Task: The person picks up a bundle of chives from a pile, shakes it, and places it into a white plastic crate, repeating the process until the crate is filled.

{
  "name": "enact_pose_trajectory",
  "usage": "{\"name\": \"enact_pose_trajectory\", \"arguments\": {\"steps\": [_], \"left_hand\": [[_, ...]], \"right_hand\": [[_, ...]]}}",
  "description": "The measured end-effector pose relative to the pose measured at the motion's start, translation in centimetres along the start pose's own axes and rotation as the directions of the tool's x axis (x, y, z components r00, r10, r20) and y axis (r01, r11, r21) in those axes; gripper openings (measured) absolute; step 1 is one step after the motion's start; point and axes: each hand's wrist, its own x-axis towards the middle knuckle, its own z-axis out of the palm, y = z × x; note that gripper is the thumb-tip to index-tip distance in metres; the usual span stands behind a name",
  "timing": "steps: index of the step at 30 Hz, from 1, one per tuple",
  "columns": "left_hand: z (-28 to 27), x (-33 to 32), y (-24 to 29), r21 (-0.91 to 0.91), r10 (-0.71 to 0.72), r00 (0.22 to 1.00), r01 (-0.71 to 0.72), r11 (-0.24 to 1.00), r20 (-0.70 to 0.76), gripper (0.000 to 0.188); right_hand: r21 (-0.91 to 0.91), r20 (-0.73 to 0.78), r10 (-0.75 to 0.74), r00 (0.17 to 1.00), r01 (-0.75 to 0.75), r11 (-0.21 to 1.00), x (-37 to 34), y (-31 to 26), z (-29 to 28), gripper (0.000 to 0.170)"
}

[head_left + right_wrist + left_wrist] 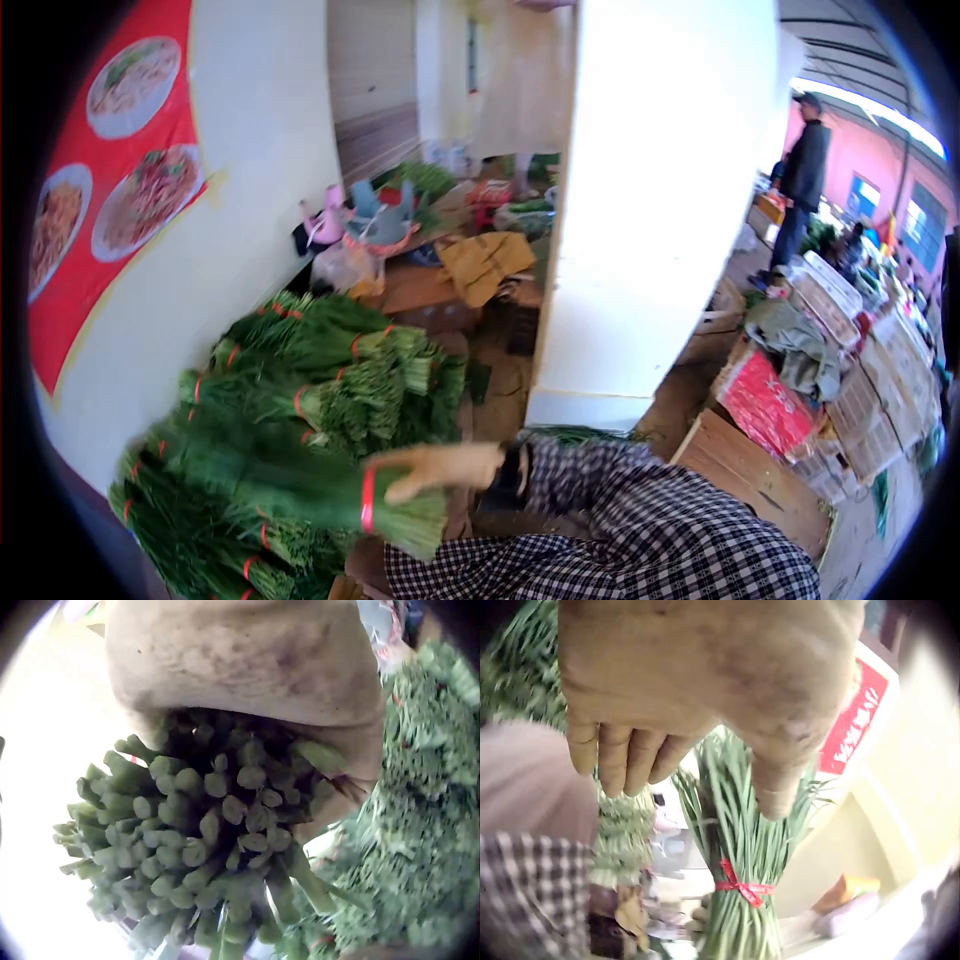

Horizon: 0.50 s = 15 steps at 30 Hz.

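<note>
In the head view my right hand (440, 470) grips a bundle of garlic chives (300, 485) near its cut ends, beside a red tie (368, 500). The right wrist view has the pale cut stems (217, 832) facing the camera, under the curled hand. My left hand (705, 675) appears only in its own wrist view, fingers straight and thumb apart. The bundle's long leaves rise between its fingers and thumb in that view. A heap of tied green bundles (350, 390) lies beneath and behind the held one.
A white wall (260, 200) with a red food poster (120, 60) stands at the left. A white pillar (650, 200) rises ahead. Bags and a brown cardboard piece (485, 265) lie behind the heap. Crates (870, 400) and a standing person (805, 180) are at the right.
</note>
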Motion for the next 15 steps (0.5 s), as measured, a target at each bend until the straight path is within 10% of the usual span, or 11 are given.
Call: {"name": "enact_pose_trajectory", "arguments": {"steps": [6,10,15], "left_hand": [[6.8,1.4,3.2,0.020,-0.192,0.980,0.193,0.981,-0.051,0.062],[7.7,0.4,4.0,0.084,-0.234,0.966,0.244,0.966,-0.111,0.065],[7.8,-1.2,5.2,0.137,-0.259,0.947,0.287,0.948,-0.190,0.069]], "right_hand": [[0.025,0.435,-0.132,0.890,0.135,0.991,3.7,5.0,9.4,0.100],[-0.249,0.518,0.126,0.846,0.008,0.969,2.6,2.1,13.3,0.099],[-0.195,0.417,-0.093,0.904,0.189,0.962,4.0,3.0,11.2,0.084]]}}
